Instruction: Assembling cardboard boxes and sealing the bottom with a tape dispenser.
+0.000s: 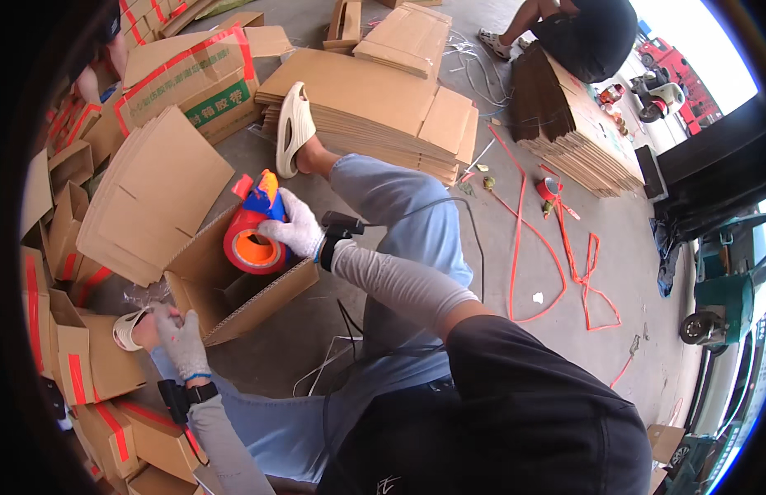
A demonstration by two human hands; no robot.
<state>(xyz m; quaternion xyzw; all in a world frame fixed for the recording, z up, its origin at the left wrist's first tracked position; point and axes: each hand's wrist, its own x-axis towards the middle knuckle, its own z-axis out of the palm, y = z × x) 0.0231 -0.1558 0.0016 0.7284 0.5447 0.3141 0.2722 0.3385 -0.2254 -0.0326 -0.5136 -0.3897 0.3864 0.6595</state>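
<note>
An open cardboard box (271,304) stands tilted between my legs, its inside partly in shadow. My right hand (299,227), in a white knit glove, is closed around a tape dispenser (270,198) with blue and orange parts. A roll of red tape (256,247) with an orange hub is mounted on it, over the box's upper opening. At the box's left edge my left hand (182,342), also gloved, grips the cardboard with bent fingers; part of that grip is hidden. Some clear plastic film (146,294) lies beside those fingers.
Flat cardboard sheets (156,194) lean beyond the box. Taped boxes (106,355) crowd the left side. Flattened cartons (358,95) are stacked ahead, with another stack (577,124) near a seated person (585,37). Red strapping (515,239) lies on the floor to the right. A dark cable (473,223) crosses my leg.
</note>
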